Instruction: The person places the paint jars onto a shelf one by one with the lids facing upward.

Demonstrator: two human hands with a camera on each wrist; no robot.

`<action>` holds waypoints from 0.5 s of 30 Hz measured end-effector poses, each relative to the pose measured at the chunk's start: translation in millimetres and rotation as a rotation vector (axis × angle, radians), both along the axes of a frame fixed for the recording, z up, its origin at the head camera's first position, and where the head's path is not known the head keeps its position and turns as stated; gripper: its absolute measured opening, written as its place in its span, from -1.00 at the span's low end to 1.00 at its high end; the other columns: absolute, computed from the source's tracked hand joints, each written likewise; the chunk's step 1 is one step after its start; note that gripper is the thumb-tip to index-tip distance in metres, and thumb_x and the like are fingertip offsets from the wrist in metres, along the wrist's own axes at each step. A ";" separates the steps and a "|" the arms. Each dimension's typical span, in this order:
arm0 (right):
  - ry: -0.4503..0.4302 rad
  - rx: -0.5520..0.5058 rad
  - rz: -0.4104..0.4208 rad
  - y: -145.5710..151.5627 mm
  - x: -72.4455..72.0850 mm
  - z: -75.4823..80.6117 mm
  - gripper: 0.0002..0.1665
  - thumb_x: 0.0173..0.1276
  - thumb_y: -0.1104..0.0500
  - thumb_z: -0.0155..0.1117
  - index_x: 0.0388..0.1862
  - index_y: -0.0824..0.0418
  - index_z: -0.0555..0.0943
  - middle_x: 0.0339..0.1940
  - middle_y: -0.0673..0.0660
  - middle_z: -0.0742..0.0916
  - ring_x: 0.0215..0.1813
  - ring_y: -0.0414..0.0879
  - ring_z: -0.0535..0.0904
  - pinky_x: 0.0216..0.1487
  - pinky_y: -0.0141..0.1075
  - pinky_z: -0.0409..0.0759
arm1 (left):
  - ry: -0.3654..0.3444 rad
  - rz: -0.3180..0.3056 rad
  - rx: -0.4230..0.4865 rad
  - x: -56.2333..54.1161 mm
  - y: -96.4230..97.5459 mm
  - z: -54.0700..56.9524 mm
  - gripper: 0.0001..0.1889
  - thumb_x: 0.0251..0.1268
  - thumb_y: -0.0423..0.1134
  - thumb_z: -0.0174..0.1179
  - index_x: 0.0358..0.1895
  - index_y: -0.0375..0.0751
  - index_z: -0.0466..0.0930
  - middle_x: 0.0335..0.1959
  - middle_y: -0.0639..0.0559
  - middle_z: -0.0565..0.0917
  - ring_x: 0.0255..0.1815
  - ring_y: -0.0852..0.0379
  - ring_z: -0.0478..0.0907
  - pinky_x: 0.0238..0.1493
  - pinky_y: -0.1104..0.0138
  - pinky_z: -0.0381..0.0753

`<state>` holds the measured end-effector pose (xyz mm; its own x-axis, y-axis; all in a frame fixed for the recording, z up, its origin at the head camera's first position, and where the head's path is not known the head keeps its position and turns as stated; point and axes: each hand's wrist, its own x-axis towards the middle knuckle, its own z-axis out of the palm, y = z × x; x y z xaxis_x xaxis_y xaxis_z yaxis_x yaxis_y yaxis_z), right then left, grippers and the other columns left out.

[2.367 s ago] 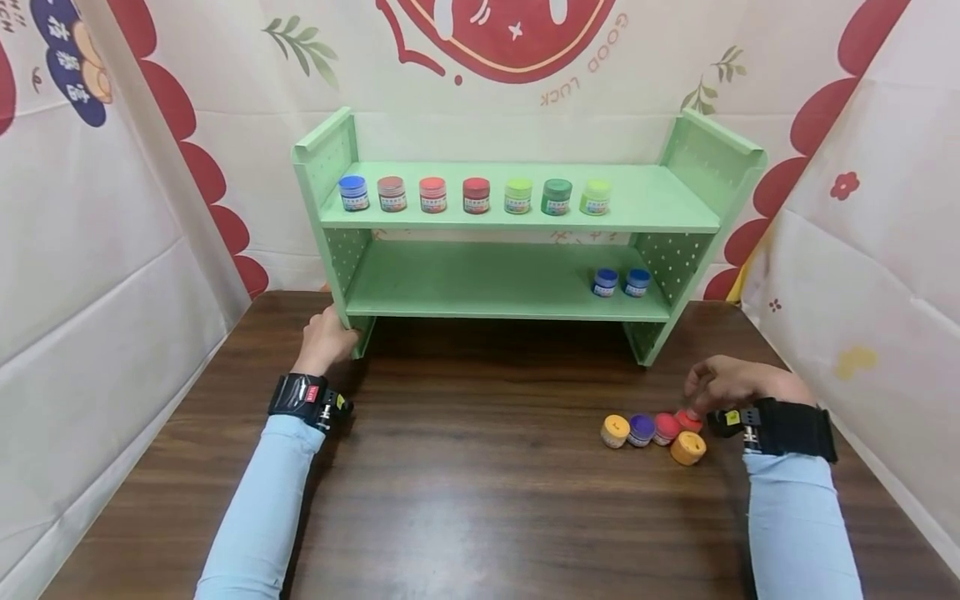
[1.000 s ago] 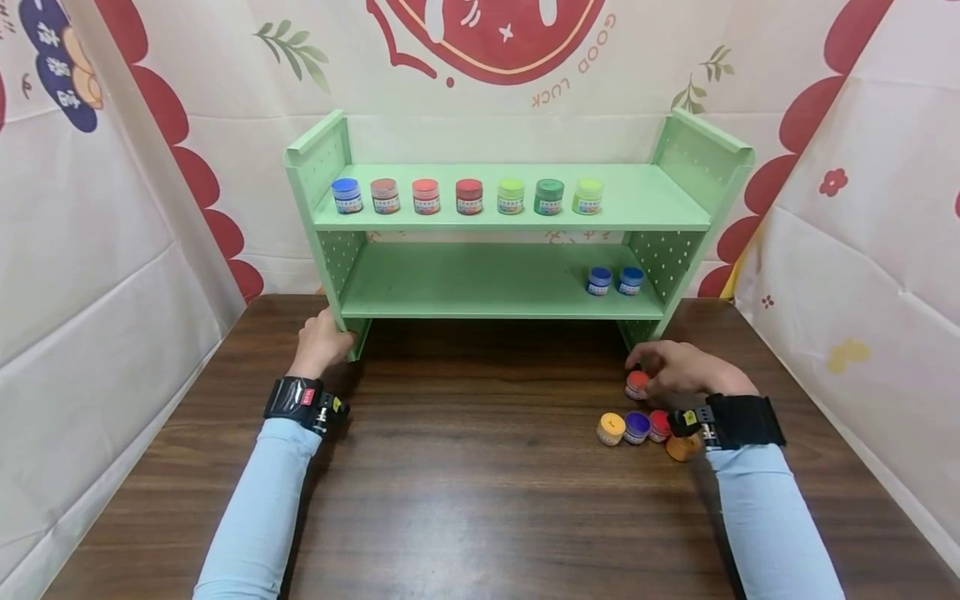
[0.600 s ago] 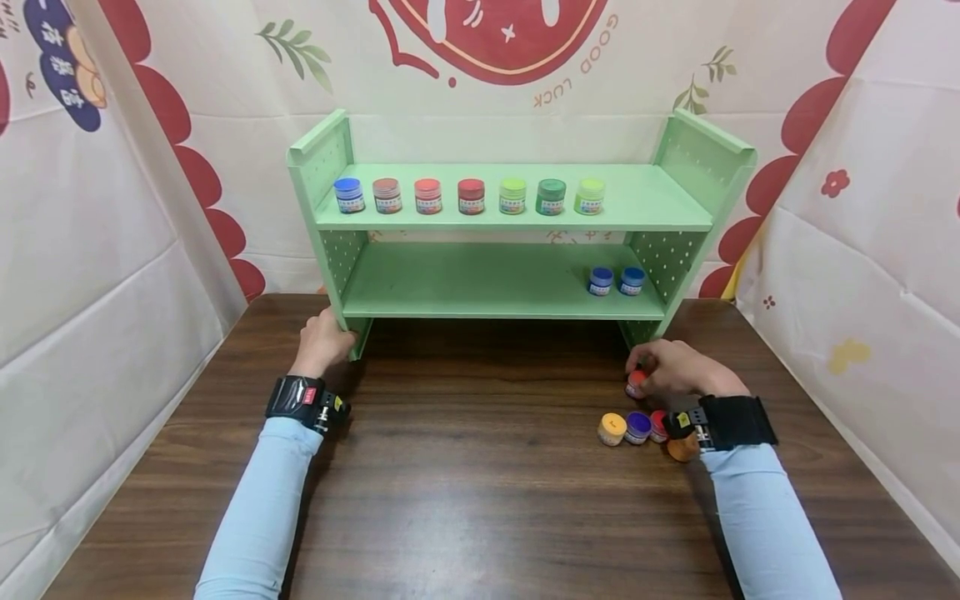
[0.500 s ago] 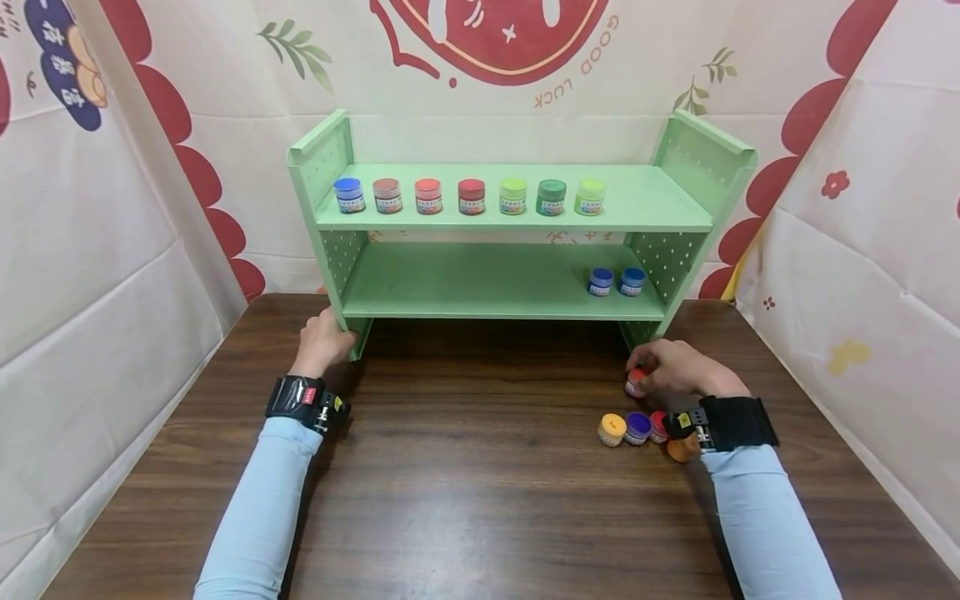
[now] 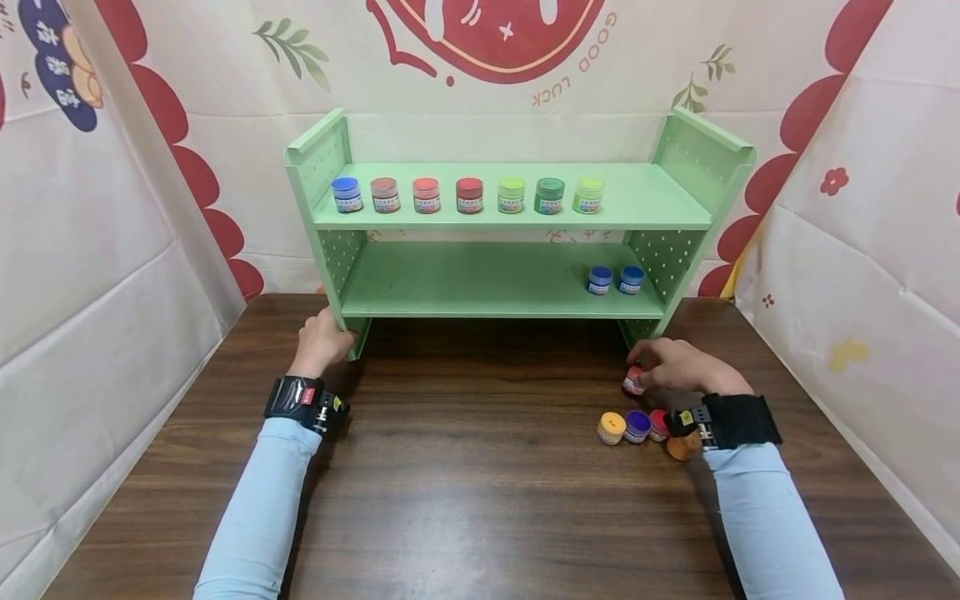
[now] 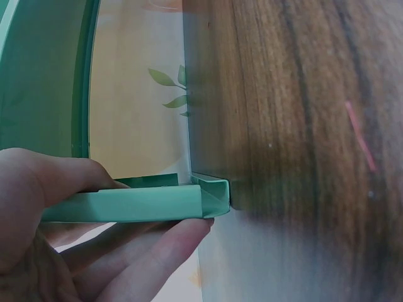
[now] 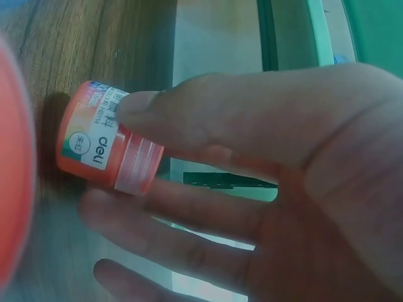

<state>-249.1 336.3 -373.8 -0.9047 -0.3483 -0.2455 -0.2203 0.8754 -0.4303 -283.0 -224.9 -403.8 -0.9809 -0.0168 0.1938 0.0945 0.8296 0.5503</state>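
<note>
My left hand (image 5: 321, 343) grips the foot of the green shelf's (image 5: 510, 318) left side panel. In the left wrist view, the thumb is on one face of the green panel (image 6: 138, 204) and the fingers are on the other. Beside the shelf's right foot, my right hand (image 5: 678, 367) holds a small red paint jar (image 5: 632, 383). The right wrist view shows this jar (image 7: 94, 132) tipped sideways between thumb and fingers, its "deli" label facing the camera. Yellow (image 5: 611, 428), purple (image 5: 637, 427), red (image 5: 657, 425) and orange (image 5: 682, 447) jars sit below my right hand, the last partly hidden by the wrist strap.
Several paint jars, among them a dark green one (image 5: 549, 197), line the top shelf. Two blue jars (image 5: 599, 281) stand at the lower shelf's right end. Printed cloth (image 5: 862, 250) encloses the wooden table (image 5: 450, 467) at the back and sides.
The right hand has taken the red jar from the cluster and moved it left and back towards the shelf's right foot. In the last second the jar has tilted slightly. The left hand stays put.
</note>
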 end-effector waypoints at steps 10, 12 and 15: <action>0.134 -0.010 0.042 -15.8 3.5 11.7 -0.67 0.26 0.18 0.47 -0.03 0.25 0.65 -0.19 0.10 0.75 -0.15 -0.05 0.63 -0.09 -0.15 0.59 | 0.003 0.004 0.011 0.4 -1.8 0.2 -0.85 0.23 -0.30 0.13 -0.20 -0.27 0.43 -0.41 -0.15 0.46 -0.27 -0.15 0.49 -0.23 0.09 0.49; 0.176 -0.011 0.056 -21.6 7.8 19.3 -0.68 0.26 0.19 0.48 -0.03 0.22 0.65 -0.22 0.07 0.75 -0.18 -0.07 0.61 -0.13 -0.19 0.57 | 0.007 0.008 0.005 0.2 -1.5 -0.3 -0.86 0.22 -0.30 0.14 -0.22 -0.25 0.42 -0.41 -0.15 0.46 -0.26 -0.16 0.50 -0.22 0.06 0.50; 0.248 -0.016 0.073 -31.3 14.4 32.2 -0.68 0.25 0.23 0.47 -0.02 0.20 0.67 -0.26 0.05 0.72 -0.24 -0.08 0.56 -0.19 -0.22 0.52 | 0.001 0.013 0.003 0.3 -0.7 -0.6 -0.85 0.21 -0.29 0.15 -0.23 -0.26 0.41 -0.39 -0.16 0.49 -0.24 -0.18 0.51 -0.18 0.03 0.52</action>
